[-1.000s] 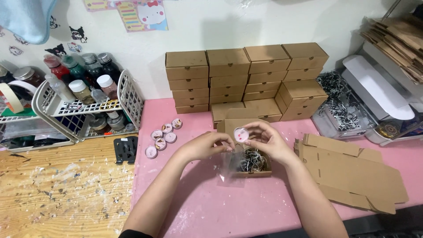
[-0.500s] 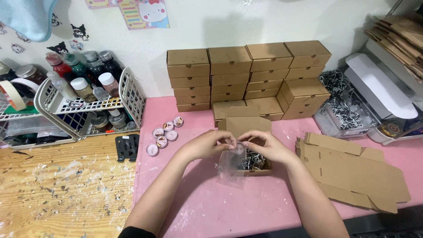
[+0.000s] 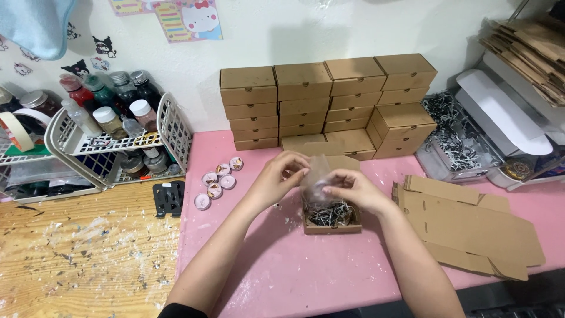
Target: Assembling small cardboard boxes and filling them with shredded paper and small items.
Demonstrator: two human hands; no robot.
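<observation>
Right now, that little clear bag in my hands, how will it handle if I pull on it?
The clear bag looks thin and crumpled between the left hand and right hand, so probably floppy and very light. Its glossy film may be slippery.

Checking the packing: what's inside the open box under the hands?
The open box holds black-and-white shredded paper. Both hands and a clear bag cover its back part.

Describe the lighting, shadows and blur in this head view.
Head view: even, soft indoor light; faint shadows fall behind the stacked boxes on the wall; the clear bag between left hand and right hand looks hazy; edges bend slightly from the wide lens.
</observation>
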